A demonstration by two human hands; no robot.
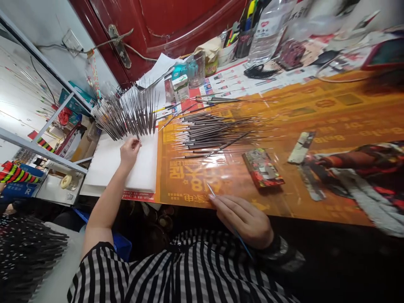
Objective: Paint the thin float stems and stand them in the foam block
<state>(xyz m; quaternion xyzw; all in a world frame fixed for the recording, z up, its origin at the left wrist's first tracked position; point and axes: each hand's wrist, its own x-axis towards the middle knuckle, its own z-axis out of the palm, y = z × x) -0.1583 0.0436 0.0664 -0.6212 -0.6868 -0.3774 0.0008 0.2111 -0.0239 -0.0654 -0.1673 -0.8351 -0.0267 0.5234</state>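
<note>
My left hand rests on a white foam block, its curled fingertips right at the base of a fan of thin dark pointed rods standing in the block's far edge. My right hand is at the near edge of an orange printed table cover, gripping a slim blue-shafted brush with a pale metal tip. A loose pile of similar rods lies on the cover between my hands. A small patterned packet lies just beyond my right hand.
Patterned cloth lies on the right of the table. At the back stand a plastic bottle, a pen holder and a glass. A white shelf is on the left, and a foam board of dotted rods at lower left.
</note>
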